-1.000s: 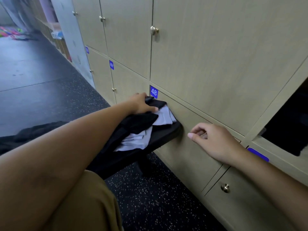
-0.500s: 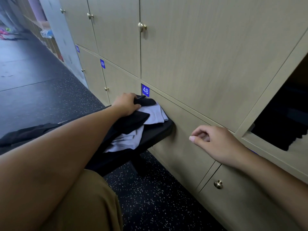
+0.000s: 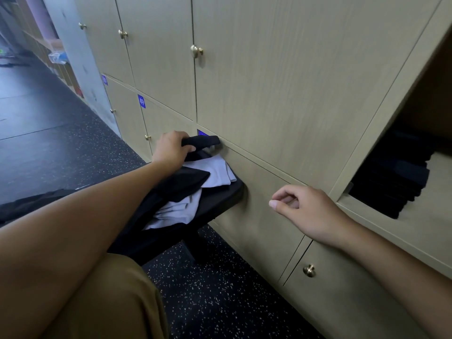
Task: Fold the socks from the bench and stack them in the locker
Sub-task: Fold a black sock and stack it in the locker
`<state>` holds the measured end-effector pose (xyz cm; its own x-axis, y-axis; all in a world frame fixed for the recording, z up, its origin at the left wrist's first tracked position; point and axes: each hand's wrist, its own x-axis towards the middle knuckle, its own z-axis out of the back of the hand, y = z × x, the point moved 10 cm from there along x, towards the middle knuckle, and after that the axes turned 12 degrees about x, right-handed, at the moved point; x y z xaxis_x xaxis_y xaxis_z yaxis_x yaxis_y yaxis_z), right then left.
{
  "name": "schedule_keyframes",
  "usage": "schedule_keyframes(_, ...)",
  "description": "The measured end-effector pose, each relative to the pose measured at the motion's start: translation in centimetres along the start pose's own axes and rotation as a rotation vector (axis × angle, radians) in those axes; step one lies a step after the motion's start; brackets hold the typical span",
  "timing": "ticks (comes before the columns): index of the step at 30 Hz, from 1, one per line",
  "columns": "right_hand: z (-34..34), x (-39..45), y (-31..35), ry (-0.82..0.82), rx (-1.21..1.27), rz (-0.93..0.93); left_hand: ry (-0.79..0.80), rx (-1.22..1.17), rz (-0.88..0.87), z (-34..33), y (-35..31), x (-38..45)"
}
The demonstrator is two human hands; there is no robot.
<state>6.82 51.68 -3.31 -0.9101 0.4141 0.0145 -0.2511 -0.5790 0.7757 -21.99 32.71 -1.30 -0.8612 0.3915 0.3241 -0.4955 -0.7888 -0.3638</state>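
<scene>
A heap of black and pale grey socks [image 3: 195,189] lies on the end of a black bench [image 3: 220,204] that butts against the lockers. My left hand [image 3: 171,149] grips a black sock [image 3: 201,141] at the far end of the heap and holds it lifted just above the pile. My right hand [image 3: 305,209] hovers in front of a locker door, fingers loosely curled, holding nothing. To the right, an open locker [image 3: 415,133] holds a stack of dark folded socks [image 3: 391,177].
A wall of pale wooden lockers [image 3: 269,81] with brass knobs [image 3: 197,51] and blue number tags fills the right side. Dark speckled floor [image 3: 208,289] runs below and off to the left. My knee in tan trousers [image 3: 110,302] is at the bottom left.
My left hand has closed round a black sock and raised it off the pile. My right hand has barely moved. The camera has turned a little, showing more of the open locker.
</scene>
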Motion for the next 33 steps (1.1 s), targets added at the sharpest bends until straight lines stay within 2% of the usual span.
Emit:
schedule_keyframes(7, -0.4, -0.1, 0.2, 0.03, 0.565, -0.168, -0.068, -0.031, -0.334, 3.7, -6.7, -2.9)
schedule_keyframes(10, -0.8, -0.7, 1.2, 0.069, 0.781, -0.22, -0.162, -0.089, -0.459, 6.3, -9.8, -5.3)
schedule_keyframes(14, -1.5, -1.7, 3.8, 0.134, 1.12, -0.228, -0.246, -0.236, -0.618, 8.9, -13.9, -9.4)
schedule_keyframes(19, 0.3, -2.6, 6.0, 0.033, 1.423, -0.181, -0.241, -0.351, -0.724, 9.3, -17.4, -13.8)
schedule_keyframes(22, 1.8, -3.6, 5.9, -0.052, 1.468, -0.175, -0.242, -0.411, -0.82, 9.7, -19.4, -16.1)
schedule_keyframes(25, 3.0, -4.6, 5.7, -0.056, 1.389, -0.17, -0.134, -0.425, -0.894, 9.4, -20.9, -17.7)
schedule_keyframes(29, 5.1, -6.1, 4.9, -0.12, 1.348, -0.177, 0.075, -0.455, -0.833, 8.4, -21.4, -18.1)
schedule_keyframes(33, 5.6, -7.7, 4.5, -0.094, 1.393, -0.188, 0.116, -0.624, -0.751, 9.0, -22.2, -18.2)
